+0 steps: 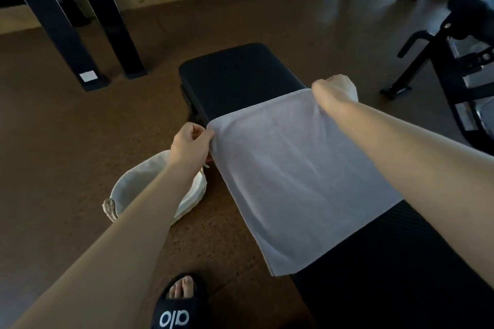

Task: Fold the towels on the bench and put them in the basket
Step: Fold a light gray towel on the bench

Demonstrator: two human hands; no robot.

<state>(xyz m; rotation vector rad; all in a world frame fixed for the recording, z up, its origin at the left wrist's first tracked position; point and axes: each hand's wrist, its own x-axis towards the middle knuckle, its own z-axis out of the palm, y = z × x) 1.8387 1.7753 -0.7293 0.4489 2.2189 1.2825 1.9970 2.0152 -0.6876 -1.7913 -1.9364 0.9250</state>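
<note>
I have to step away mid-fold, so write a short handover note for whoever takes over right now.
Left hand pinches the towel at its far left corner; right hand grips the far right corner.
Towel lies spread flat across the bench, not yet folded.
Basket stands on the floor left of the bench; its contents cannot be seen.
Left: fold the towel, put it in the basket.

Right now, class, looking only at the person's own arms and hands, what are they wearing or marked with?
Both forearms are bare, with no sleeves in view. The left hand and right hand wear no gloves; no rings, watch or wristband show, and no markings are visible.
</note>
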